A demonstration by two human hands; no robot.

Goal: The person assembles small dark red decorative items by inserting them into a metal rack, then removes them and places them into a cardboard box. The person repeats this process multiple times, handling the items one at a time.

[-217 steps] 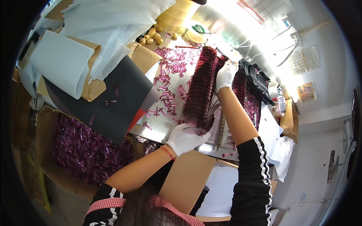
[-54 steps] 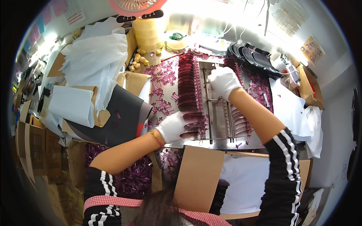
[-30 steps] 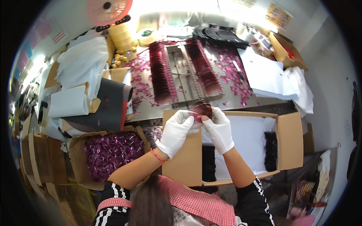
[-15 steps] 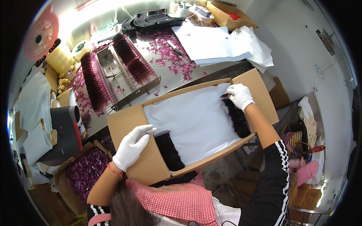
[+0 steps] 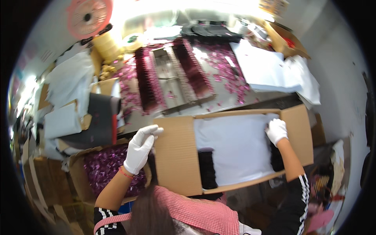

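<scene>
We see the gloved left hand [image 5: 140, 149] resting open on the left flap edge of the cardboard box [image 5: 178, 156], fingers spread. The gloved right hand [image 5: 276, 131] presses the white sheet [image 5: 235, 147] inside the box; we cannot tell whether it grips. Dark items [image 5: 206, 168] under the sheet are mostly hidden.

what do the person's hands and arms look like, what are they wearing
Both hands wear white fabric gloves: left hand, right hand. A thin orange-red band circles the left wrist. The black sleeves with white stripes are pushed up, leaving the forearms bare.
</scene>
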